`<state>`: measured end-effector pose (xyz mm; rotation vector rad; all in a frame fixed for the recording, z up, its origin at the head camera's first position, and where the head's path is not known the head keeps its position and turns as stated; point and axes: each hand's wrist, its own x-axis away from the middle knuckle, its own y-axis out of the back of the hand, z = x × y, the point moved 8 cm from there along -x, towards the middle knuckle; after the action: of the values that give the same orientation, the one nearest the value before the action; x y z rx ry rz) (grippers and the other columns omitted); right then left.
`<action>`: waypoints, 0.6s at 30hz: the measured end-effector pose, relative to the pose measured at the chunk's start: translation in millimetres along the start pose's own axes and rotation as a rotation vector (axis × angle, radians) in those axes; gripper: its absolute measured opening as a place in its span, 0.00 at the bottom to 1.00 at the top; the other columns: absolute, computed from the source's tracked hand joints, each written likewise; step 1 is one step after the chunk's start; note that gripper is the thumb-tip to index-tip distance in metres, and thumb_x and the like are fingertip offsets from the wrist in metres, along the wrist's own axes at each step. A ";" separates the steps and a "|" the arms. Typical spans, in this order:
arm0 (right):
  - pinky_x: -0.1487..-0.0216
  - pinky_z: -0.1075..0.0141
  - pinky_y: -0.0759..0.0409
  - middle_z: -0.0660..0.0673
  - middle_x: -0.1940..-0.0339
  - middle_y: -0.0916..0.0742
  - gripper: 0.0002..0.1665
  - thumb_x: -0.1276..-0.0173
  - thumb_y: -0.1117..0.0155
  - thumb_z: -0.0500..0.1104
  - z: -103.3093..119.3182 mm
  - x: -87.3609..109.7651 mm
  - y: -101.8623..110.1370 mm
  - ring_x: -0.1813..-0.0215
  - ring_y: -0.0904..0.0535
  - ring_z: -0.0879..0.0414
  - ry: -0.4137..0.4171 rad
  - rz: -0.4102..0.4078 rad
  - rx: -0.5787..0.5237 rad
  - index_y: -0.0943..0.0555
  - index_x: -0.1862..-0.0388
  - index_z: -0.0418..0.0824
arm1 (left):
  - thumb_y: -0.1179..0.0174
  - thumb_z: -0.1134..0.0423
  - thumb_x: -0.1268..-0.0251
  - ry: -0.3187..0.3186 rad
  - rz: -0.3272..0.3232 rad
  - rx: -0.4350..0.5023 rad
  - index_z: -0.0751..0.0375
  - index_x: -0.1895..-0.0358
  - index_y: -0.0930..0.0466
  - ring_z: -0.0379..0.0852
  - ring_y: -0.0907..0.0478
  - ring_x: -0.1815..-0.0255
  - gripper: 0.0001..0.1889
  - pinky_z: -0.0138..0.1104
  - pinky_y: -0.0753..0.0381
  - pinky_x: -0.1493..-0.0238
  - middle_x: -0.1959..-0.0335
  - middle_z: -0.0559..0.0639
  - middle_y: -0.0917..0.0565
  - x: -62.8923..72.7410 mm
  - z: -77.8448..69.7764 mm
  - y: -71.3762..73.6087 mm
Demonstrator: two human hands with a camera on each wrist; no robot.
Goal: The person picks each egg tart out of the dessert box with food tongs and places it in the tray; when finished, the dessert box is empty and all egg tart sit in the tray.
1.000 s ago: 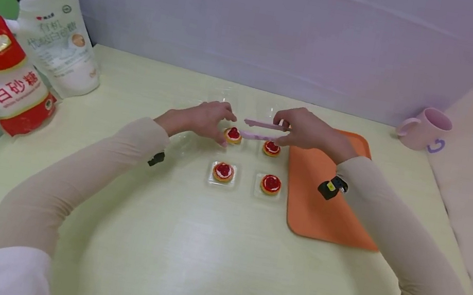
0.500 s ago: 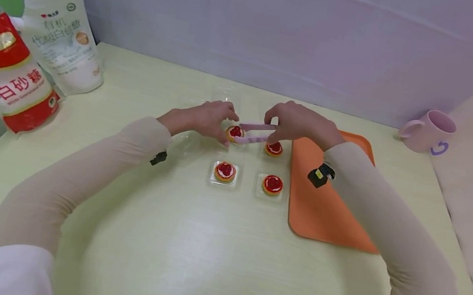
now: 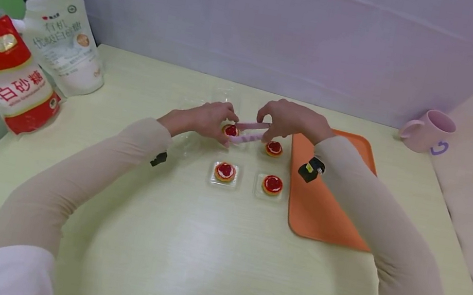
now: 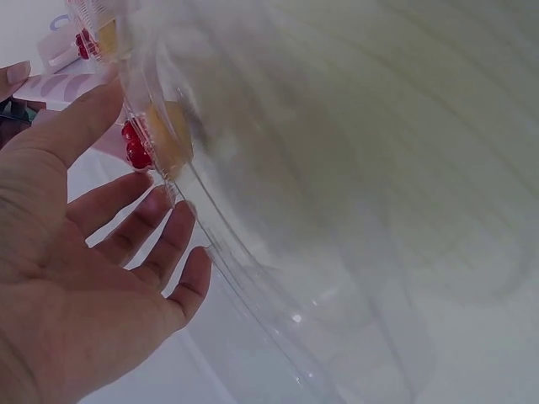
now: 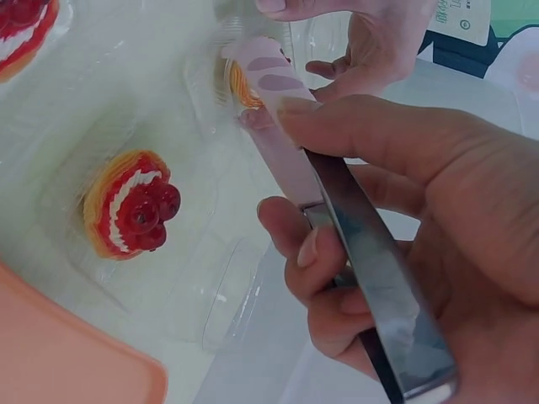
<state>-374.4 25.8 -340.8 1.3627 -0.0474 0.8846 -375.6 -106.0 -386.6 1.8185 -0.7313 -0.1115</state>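
My right hand (image 3: 293, 120) grips a pair of tongs (image 5: 379, 286) with a shiny metal handle and pink, striped arms. The tong tips reach around the fruit tart (image 3: 231, 130) in the back left, one arm at each side. This tart has a golden crust and red berries and sits in a clear plastic box (image 4: 253, 278). My left hand (image 3: 209, 119) touches that box at its edge, thumb and fingers spread and loosely bent. Three similar tarts sit in clear boxes nearby: back right (image 3: 274, 148), front left (image 3: 225, 171) and front right (image 3: 272, 185).
An orange tray (image 3: 317, 197) lies under my right forearm. Clear box lids (image 3: 225, 94) stand up behind the tarts. A pink mug (image 3: 429, 132) is at the back right. A red-and-white bag (image 3: 18, 90) and a white pouch (image 3: 63, 43) stand at the left.
My right hand has moved left with the tongs, whose tips have come around the back-left tart. That tart has shifted slightly left. My left hand has stayed at its box.
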 end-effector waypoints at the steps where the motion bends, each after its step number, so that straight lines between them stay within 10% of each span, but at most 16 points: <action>1: 0.47 0.52 0.17 0.43 0.43 0.19 0.31 0.36 0.28 0.45 0.8 -0.6 0.0 0.51 0.16 0.42 0.000 0.002 -0.003 0.25 0.34 0.46 | 0.26 0.52 0.45 0.002 0.000 0.005 0.63 0.32 0.26 0.58 0.30 0.35 0.38 0.51 0.30 0.33 0.36 0.61 0.28 -0.4 0.5 -0.5; 11: 0.64 0.62 0.24 0.40 0.55 0.17 0.39 0.37 0.32 0.39 -9.0 4.4 5.8 0.63 0.18 0.48 -0.014 0.052 0.031 0.32 0.28 0.50 | 0.26 0.53 0.44 0.012 -0.007 0.032 0.64 0.31 0.27 0.58 0.31 0.33 0.38 0.51 0.31 0.32 0.35 0.61 0.29 -2.5 5.1 -4.1; 18: 0.55 0.57 0.17 0.37 0.54 0.14 0.34 0.36 0.30 0.39 -21.9 13.2 18.3 0.63 0.17 0.48 0.076 -0.065 -0.159 0.29 0.32 0.43 | 0.27 0.54 0.44 -0.005 -0.016 0.025 0.65 0.32 0.27 0.58 0.31 0.33 0.37 0.50 0.31 0.32 0.35 0.61 0.28 0.1 4.5 -1.7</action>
<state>-385.6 50.3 -324.7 1.1753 -0.0142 0.8589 -376.7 -109.4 -389.8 1.8487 -0.7244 -0.1181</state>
